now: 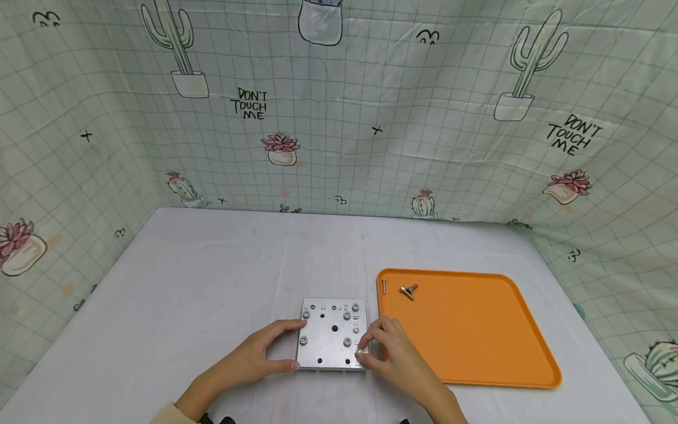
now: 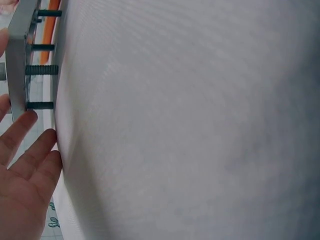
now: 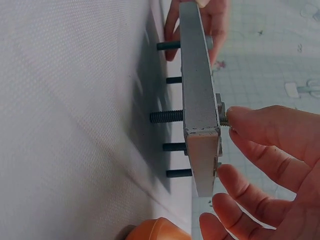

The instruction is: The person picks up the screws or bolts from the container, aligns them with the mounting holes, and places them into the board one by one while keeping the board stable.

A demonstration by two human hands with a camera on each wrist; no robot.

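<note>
A silver metal plate with drilled holes stands raised on bolts whose threaded shanks stick out below it. Several socket-head bolts sit in its top face. My right hand pinches a small screw between thumb and forefinger at the plate's front right corner; the fingertips hide most of it. Along the left edge, my left hand touches the plate with thumb and forefinger spread apart, steadying it. Its other fingers lie low near the cloth.
An orange tray lies right of the plate, near my right hand. In its far left corner are one slim screw and a pair of larger bolts. White cloth covers the table, with a cactus-print curtain around it.
</note>
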